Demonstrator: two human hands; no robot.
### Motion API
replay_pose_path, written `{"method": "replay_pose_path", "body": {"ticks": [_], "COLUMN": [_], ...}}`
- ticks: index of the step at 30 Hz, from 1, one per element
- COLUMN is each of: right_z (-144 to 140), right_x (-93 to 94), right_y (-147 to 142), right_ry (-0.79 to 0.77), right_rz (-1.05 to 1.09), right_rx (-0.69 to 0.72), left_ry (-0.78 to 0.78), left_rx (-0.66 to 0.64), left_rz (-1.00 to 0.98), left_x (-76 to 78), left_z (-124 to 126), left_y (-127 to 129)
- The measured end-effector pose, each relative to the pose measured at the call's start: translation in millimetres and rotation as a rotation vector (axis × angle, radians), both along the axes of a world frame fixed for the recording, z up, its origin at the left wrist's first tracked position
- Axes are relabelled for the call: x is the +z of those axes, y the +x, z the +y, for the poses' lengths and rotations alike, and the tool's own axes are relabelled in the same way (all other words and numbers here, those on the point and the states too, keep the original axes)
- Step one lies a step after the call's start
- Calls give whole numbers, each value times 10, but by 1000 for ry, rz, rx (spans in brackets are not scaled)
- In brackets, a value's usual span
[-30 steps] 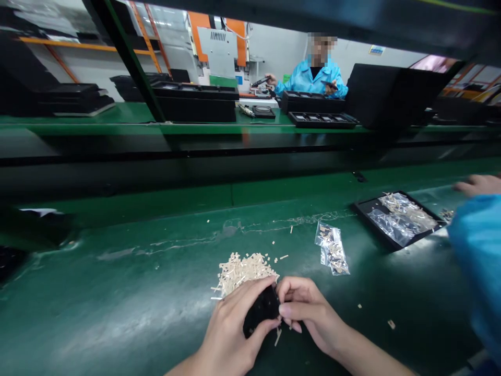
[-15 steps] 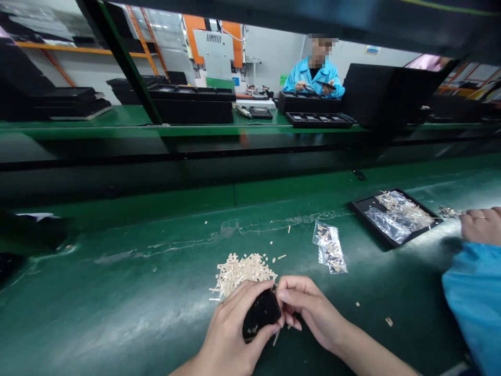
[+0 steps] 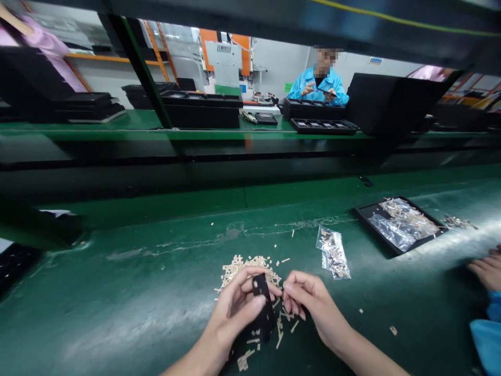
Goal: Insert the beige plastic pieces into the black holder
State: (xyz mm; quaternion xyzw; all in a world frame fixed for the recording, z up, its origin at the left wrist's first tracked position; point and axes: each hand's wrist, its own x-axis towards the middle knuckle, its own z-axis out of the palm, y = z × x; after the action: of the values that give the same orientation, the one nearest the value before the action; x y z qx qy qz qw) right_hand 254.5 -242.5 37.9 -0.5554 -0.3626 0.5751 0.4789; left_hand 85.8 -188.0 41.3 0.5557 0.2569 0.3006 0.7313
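My left hand (image 3: 235, 305) grips a small black rectangular piece (image 3: 263, 297), tilted on edge, with the thumb on its near face. A few beige bits show on or against it. My right hand (image 3: 309, 300) is just to the right, fingertips pinched together close to the piece; whatever they hold is too small to make out. Behind my left hand lies a heap of small beige strips and squares (image 3: 246, 263), partly hidden by it. More loose beige strips (image 3: 279, 334) are scattered on the green bench under and between my hands.
A clear plastic bag of small parts (image 3: 334, 253) lies beyond my right hand. Farther right is a black tray (image 3: 373, 230) with bags and beige pieces. A co-worker's hand (image 3: 487, 269) rests at the right edge. Another person (image 3: 319, 86) works across the bench behind black boxes.
My left hand has turned the black piece from its broad face toward its edge. More beige strips now show below it. The co-worker's hand at right has moved away from the tray, toward me.
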Motion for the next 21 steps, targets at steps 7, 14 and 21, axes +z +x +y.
{"method": "replay_pose_path", "body": {"ticks": [7,14,21], "right_z": [-6,102,1170], "right_x": [-40,35,145], "right_y": [-72,-15,84], "right_ry": [-14,-48,-8], "right_rz": [227,103,-79], "right_rx": [271,24,-41], "left_ry": [-229,182,416], "left_rx": [31,183,209], "left_rz": [-204,124,296], "left_x": [-24,-81,-307], "left_z": [90,188,-165], "left_y": [28,-457,-801]}}
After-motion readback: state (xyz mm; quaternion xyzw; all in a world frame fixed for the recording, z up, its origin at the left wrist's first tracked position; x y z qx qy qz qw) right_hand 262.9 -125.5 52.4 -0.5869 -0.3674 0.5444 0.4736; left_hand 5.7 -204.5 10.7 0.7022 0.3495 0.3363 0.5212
